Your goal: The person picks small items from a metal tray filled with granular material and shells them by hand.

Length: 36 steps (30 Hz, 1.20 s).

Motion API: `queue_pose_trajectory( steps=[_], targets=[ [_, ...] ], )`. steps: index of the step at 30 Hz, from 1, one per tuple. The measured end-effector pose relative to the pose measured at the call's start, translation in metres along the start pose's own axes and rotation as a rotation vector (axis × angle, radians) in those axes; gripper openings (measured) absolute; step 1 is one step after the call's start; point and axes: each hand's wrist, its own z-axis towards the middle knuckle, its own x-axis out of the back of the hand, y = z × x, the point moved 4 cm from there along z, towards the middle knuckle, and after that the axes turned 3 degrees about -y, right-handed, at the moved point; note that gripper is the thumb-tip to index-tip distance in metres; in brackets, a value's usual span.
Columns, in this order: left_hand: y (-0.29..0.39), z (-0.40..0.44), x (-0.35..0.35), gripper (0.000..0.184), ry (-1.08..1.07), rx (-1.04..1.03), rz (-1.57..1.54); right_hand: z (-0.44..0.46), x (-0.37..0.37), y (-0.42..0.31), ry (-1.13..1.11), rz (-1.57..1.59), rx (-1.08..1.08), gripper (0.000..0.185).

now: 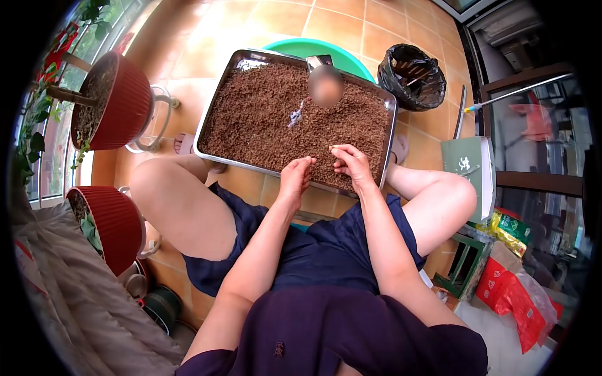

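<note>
A large metal tray (pixel 202 135) full of small brown granules (pixel 257 113) lies in front of my knees. Over its near edge, my left hand (pixel 296 178) is closed, thumb and fingertips pinched together. Just to the right, my right hand (pixel 352 165) also pinches with thumb and forefinger above the granules, its other fingers curled. Anything between the fingertips is too small to make out. On the granules rests a small crumpled whitish-purple scrap (pixel 295 116). A dark object with a shiny edge (pixel 320 61) stands at the tray's far rim, partly covered by a blurred round patch.
Behind the tray shows a green basin (pixel 326 47). A bin lined with a black bag (pixel 412 78) stands at the far right. Red plant pots (pixel 128 103) line the left side. To the right are a green book (pixel 467 172) and a red plastic bag (pixel 514 301).
</note>
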Motion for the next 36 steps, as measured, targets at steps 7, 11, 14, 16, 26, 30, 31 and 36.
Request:
queue_pose_trajectory(
  steps=[7,11,14,16,26,30,31,36],
  targets=[
    [-0.004,-0.003,-0.008,0.016,-0.040,0.016,0.089,-0.005,-0.020,0.001,-0.179,0.254,-0.074,0.015],
    [-0.006,0.001,-0.009,0.017,-0.077,0.006,-0.023,-0.006,-0.030,0.003,-0.212,0.115,-0.010,0.015],
    [-0.007,0.004,-0.008,0.023,-0.079,-0.006,-0.077,-0.006,-0.033,0.000,-0.233,-0.028,0.090,0.014],
    [-0.007,0.004,-0.007,0.025,-0.088,-0.008,-0.102,-0.005,-0.033,0.000,-0.244,-0.072,0.141,0.014],
    [-0.007,0.006,-0.005,0.019,-0.032,-0.014,-0.067,-0.037,-0.048,-0.039,-0.040,-0.895,0.849,0.006],
    [-0.001,0.004,-0.003,0.016,0.076,-0.096,0.118,-0.040,-0.053,-0.035,0.031,-0.996,0.891,0.007],
    [0.000,0.005,-0.003,0.016,0.085,-0.134,0.160,-0.040,-0.052,-0.034,0.040,-0.982,0.883,0.007],
    [0.003,0.007,-0.006,0.016,0.075,-0.303,0.335,-0.038,-0.049,-0.035,0.052,-0.944,0.860,0.006]
  ],
)
